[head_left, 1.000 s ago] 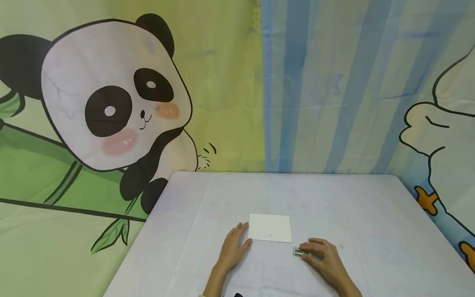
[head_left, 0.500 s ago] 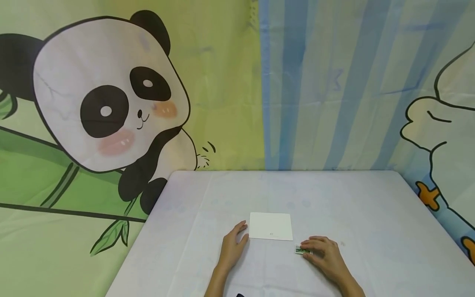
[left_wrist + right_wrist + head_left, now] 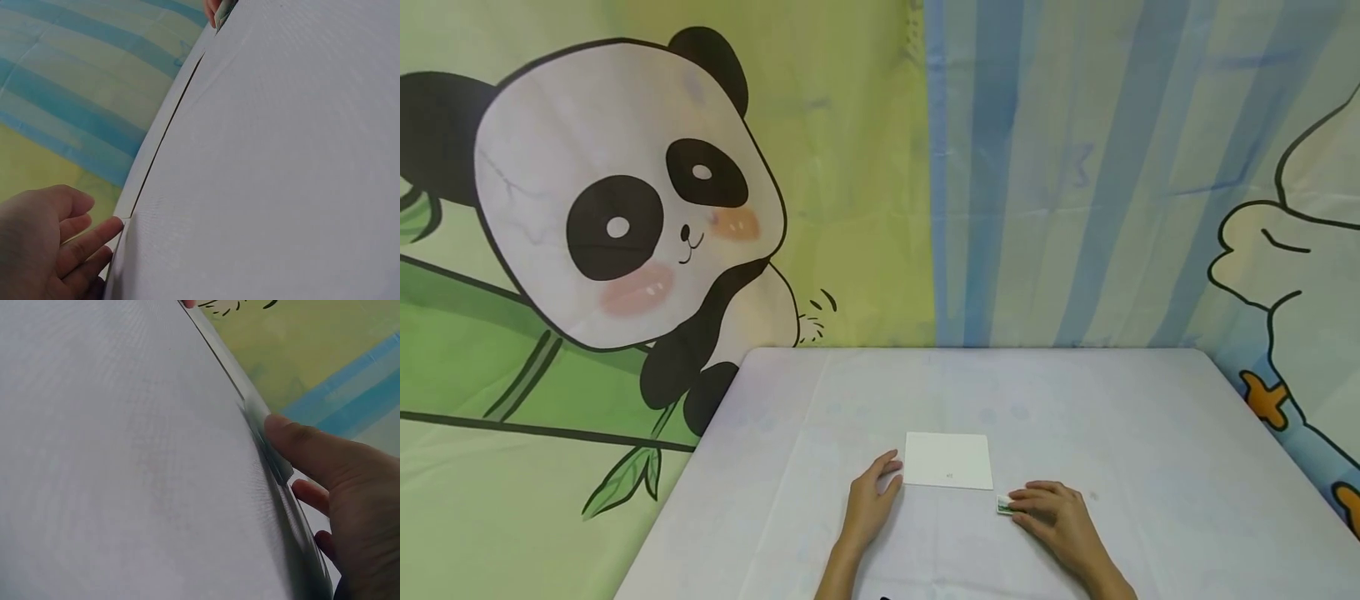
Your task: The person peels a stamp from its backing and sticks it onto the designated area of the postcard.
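Note:
A blank-looking white card (image 3: 947,460) with a tiny mark near its front edge lies flat on the table. My left hand (image 3: 868,504) is at its left side, fingers loosely bent; in the left wrist view one fingertip (image 3: 117,223) meets the card's corner. Just off the card's front right corner, my right hand (image 3: 1056,521) pinches a small postage stamp (image 3: 1003,504) between thumb and fingers. The stamp has a white border and a green picture; its notched edge shows in the right wrist view, beneath my thumb (image 3: 284,434). My fingers cover its right part.
A white cloth covers the table (image 3: 820,400). Behind it hangs a printed curtain with a panda (image 3: 632,183) and blue stripes. At the bottom edge of the head view a small dark thing (image 3: 884,597) just shows, too little to identify.
My left thumb and fingers have drawn slightly left, away from the card's left edge. The right hand keeps its pinch on the stamp almost unmoved. The head view has shifted a little.

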`<state>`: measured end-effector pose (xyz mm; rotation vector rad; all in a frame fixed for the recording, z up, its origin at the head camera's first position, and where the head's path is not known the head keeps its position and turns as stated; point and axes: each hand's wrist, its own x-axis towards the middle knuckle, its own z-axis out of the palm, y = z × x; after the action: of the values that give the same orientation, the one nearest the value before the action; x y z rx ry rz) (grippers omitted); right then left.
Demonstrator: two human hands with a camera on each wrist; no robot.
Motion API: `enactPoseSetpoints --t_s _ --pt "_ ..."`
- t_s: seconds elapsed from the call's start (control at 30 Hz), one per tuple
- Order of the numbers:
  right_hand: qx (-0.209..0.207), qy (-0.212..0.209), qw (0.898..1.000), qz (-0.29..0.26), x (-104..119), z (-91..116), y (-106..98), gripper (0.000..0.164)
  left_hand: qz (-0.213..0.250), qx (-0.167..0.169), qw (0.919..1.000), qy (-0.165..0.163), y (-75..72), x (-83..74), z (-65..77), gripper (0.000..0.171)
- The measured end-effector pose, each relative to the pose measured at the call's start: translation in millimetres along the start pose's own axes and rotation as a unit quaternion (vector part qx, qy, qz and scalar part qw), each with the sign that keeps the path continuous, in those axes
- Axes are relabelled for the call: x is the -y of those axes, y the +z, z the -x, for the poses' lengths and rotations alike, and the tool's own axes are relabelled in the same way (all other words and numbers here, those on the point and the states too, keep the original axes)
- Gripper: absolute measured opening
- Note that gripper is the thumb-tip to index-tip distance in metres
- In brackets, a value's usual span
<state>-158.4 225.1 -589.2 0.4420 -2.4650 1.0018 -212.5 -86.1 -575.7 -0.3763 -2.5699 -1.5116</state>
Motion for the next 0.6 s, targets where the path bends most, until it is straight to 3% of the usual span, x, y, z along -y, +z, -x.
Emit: enactPoseSetpoints --t_s 0.37,0.6 --pt "-0.026 0.038 0.999 -0.005 3.7 -2.5 0.3 0.017 0.021 0.004 0.9998 0.002 -0.2 -3.3 1.3 0.036" --pt "-0.049 0.048 0.998 0.002 4.7 -4.6 1.3 0.016 0.037 0.003 0.9988 0.034 1.8 -9.3 2.0 0.027"
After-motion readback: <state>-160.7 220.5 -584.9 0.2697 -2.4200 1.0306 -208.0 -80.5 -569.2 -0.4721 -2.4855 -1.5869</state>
